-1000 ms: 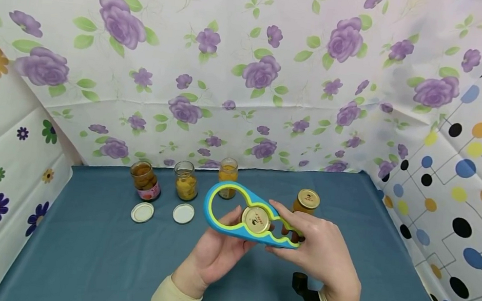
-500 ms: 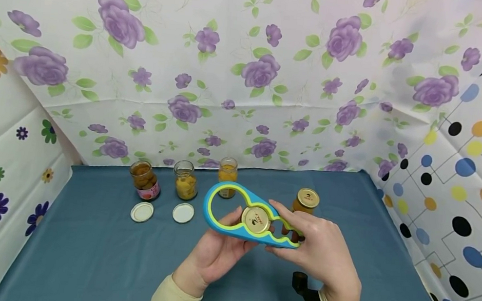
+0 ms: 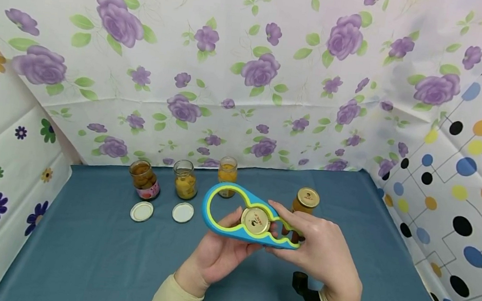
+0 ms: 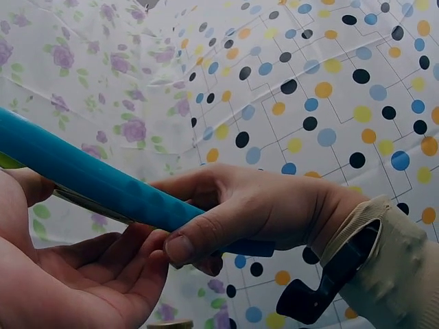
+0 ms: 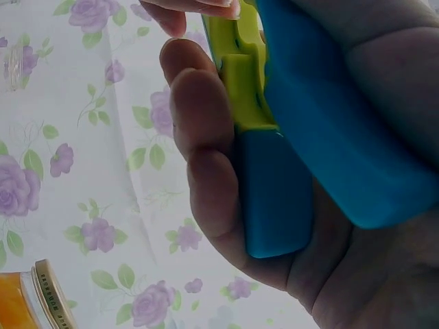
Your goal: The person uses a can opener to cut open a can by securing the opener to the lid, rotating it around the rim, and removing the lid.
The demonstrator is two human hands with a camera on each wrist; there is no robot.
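My right hand (image 3: 323,247) grips the handle end of a blue and green jar opener (image 3: 220,229), held above the table. In the right wrist view its fingers (image 5: 202,110) curl round the blue handle (image 5: 274,199). A round gold lid (image 3: 255,220) sits in the opener's middle notch. From below, my left hand (image 3: 222,259) holds that lid by its edge, thumb on the left and fingertips on the right. The left wrist view shows the lid's thin edge (image 4: 92,205) under the opener, with no jar body visible beneath it.
Three lidless glass jars of fruit stand along the back: a brown one (image 3: 144,179), a yellow one (image 3: 185,179) and another yellow one (image 3: 227,171). Two white-faced lids (image 3: 142,211) lie before the left pair. A gold-lidded jar (image 3: 306,199) stands behind my right hand.
Both hands and the opener stay almost still. A little more of my left fingertips shows past the lid's right edge.
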